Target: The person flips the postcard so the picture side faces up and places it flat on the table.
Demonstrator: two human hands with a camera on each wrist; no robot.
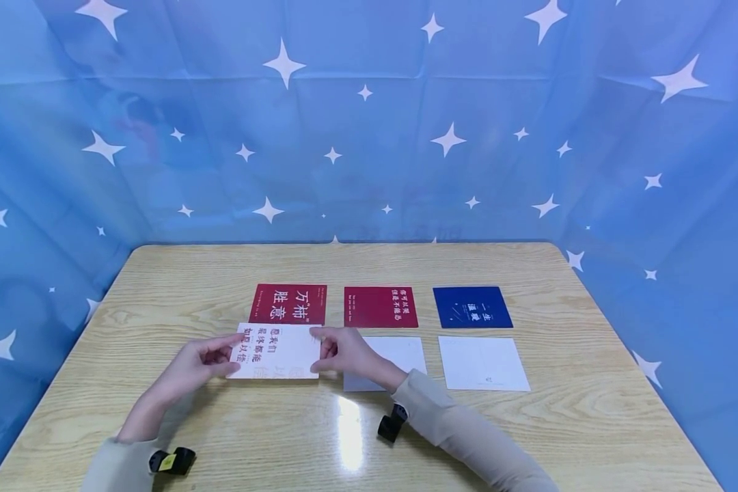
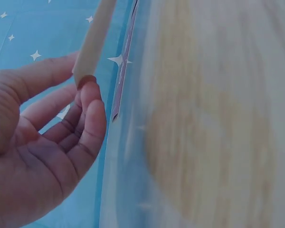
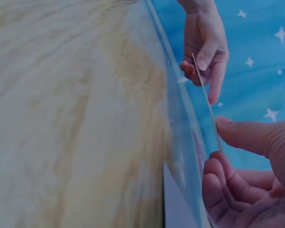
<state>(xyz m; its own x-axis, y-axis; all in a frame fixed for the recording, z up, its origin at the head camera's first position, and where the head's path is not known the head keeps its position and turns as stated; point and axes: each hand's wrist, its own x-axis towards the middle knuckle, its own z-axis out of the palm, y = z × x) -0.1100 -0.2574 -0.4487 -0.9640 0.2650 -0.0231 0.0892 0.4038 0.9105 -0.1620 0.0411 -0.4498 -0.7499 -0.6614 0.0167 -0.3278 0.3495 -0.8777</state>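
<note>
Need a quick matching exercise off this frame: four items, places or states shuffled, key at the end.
Column 1
1. Left hand
2. Right hand
3. Blue card
4. White lettered card

Column 2
A. Far row, right end in the head view
B. Pinching a card at its right edge in the head view
C. Held off the table, between both hands
D. Pinching a card at its left edge in the head view

Pairs: 1-D, 2-B, 3-A, 4-C
</note>
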